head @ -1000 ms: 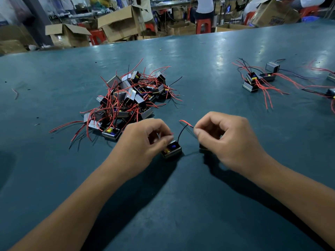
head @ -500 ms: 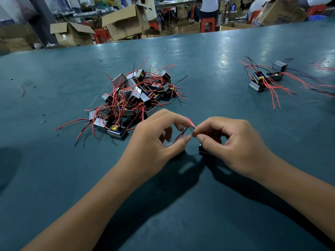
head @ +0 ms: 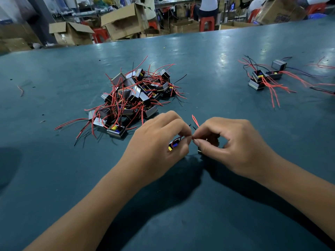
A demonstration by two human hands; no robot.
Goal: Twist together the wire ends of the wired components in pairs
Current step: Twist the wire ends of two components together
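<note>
Two small wired components lie on the teal table between my hands. One, with yellow and blue parts (head: 172,146), sits under my left hand (head: 155,144). The other (head: 200,151) is mostly hidden under my right hand (head: 233,145). Both hands pinch thin red wire ends (head: 192,137) where thumb and forefinger tips meet. A red wire loop (head: 195,120) and a short black wire end (head: 192,126) stick up above the pinch.
A tangled pile of components with red and black wires (head: 132,95) lies just behind my left hand. A smaller group (head: 262,77) sits at the far right, with loose wires at the right edge. Cardboard boxes (head: 125,20) and red stools stand beyond the table.
My left hand has left the component body and come up to meet my right fingertips at the wire ends. Both hands now pinch the wires together at one spot.
</note>
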